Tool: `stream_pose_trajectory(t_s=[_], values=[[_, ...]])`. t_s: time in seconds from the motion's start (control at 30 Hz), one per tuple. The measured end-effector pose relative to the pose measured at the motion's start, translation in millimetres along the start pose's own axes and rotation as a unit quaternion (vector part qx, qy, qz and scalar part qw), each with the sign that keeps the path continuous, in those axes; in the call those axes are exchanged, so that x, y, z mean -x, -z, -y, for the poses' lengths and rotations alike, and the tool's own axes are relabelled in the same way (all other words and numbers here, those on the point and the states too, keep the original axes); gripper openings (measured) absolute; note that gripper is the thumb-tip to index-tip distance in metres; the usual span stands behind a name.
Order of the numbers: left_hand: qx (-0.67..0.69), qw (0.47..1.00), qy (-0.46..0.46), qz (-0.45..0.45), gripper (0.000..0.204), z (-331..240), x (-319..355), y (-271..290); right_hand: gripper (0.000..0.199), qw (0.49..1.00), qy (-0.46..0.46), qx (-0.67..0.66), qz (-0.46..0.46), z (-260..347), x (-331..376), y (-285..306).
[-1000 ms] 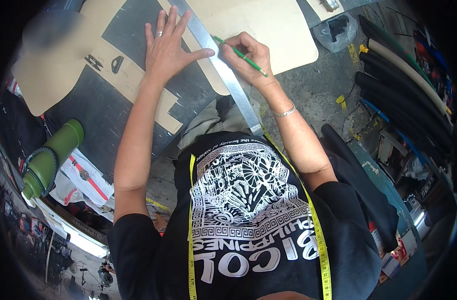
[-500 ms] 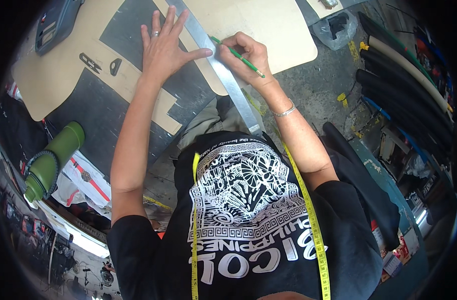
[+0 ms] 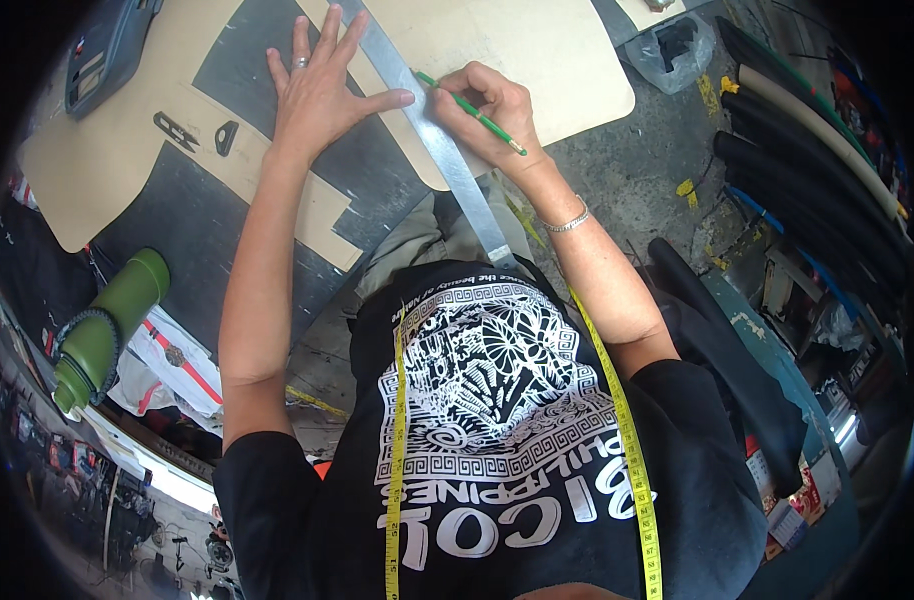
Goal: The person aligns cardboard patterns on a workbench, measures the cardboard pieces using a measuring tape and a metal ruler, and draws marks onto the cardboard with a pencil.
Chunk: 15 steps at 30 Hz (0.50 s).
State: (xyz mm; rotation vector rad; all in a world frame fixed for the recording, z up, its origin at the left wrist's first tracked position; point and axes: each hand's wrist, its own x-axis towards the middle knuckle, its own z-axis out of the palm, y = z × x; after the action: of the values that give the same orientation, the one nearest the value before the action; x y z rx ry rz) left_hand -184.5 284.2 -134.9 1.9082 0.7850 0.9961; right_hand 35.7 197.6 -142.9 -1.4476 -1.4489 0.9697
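Spread out at the upper left, my left hand (image 3: 322, 100) has its thumb lying on a long metal ruler (image 3: 447, 158) and its fingertips reaching to the ruler's far part. The ruler slants across a tan sheet (image 3: 537, 60), its near end sticking out past the sheet toward my body. My right hand (image 3: 487, 110) is closed round a green pencil (image 3: 495, 128), whose tip meets the ruler's right edge. A small pair of thread snips (image 3: 177, 130) and a dark rounded piece (image 3: 226, 138) lie on another tan cut piece (image 3: 87, 170) left of my left hand.
Dark tabletop (image 3: 207, 230) shows between the tan pieces. A green bottle (image 3: 117, 320) stands out at the left, near a red-strapped watch (image 3: 172, 352). Dark rolls (image 3: 807, 190) and a clear plastic bag (image 3: 672, 55) are at right. A yellow measuring tape (image 3: 627, 440) hangs over my shirt.
My left hand appears slightly further left and higher, its thumb still on the ruler. The ruler and pencil tip sit slightly further left in the picture. Both grips stay the same.
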Motion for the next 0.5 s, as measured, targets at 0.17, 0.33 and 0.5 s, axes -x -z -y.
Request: stream_pose_trajectory(t_s=[0.17, 0.33, 0.5], values=[[-0.469, 0.863, 0.146, 0.121, 0.128, -47.0, -13.0, -12.1, 0.013, 1.0, 0.003, 0.016, -0.006, -1.2, 1.1, 2.4], [-0.403, 0.831, 0.321, 0.208, 0.128, -37.2, -27.3, -3.2, 0.014, 1.0, -0.019, -0.024, 0.006, -1.8, 0.9, 2.6], [-0.406, 0.813, 0.349, 0.227, 0.128, -45.4, -33.9, -7.8, 0.015, 0.997, -0.063, -0.033, 0.023, -1.3, -15.9, 4.8]])
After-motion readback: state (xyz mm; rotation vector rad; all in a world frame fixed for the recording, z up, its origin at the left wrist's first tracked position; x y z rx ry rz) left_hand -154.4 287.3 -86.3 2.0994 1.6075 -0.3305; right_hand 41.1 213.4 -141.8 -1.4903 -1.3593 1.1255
